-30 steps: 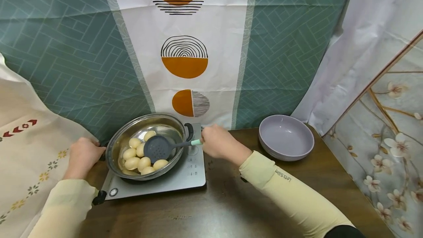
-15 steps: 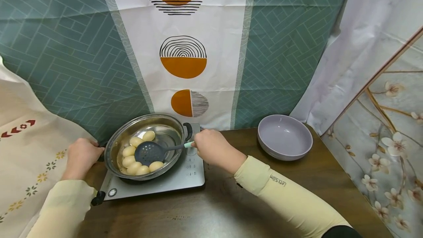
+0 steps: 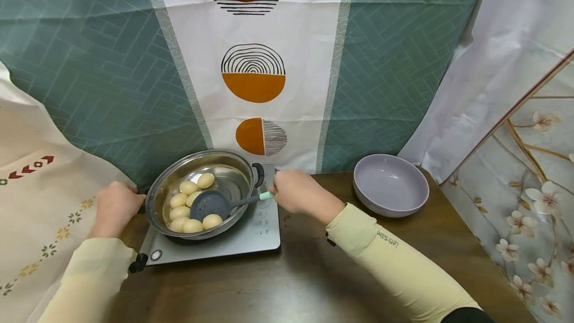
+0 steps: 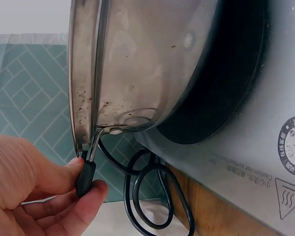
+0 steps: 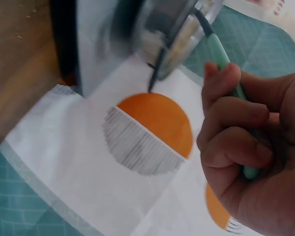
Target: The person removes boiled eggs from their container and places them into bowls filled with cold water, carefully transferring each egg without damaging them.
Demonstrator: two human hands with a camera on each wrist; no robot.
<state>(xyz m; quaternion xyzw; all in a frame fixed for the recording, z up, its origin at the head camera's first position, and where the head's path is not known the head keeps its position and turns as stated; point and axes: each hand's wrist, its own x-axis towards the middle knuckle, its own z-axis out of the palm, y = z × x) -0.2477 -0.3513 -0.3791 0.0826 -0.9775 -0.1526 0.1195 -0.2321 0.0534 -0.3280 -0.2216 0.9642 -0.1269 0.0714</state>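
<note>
A wide steel pan [image 3: 167, 176] stands on a flat induction cooker [image 3: 251, 243]. Several pale, egg-shaped pieces [image 3: 180, 213] lie along its left and front inside. My left hand [image 3: 115, 206] pinches the black side handle [image 4: 86, 178] between thumb and fingers at the pan's left. In my right hand [image 3: 298, 192], the fingers curl round the mint-green handle [image 5: 217, 50] of a grey skimmer. The perforated head of the skimmer [image 3: 210, 204] is down in the pan among the pale pieces. Whether it bears any of them cannot be told.
A lavender bowl [image 3: 391, 186] stands on the wooden table [image 3: 305, 283] at the right. Behind the pan hangs a patterned cloth [image 3: 305, 74]. A black cord [image 4: 160, 194] loops beside the cooker in the left wrist view. The pan's other handle [image 3: 258, 175] faces right.
The skimmer's head went left among the pale pieces, then slightly back right, and some pieces shifted. The left hand keeps its hold on the pan handle.
</note>
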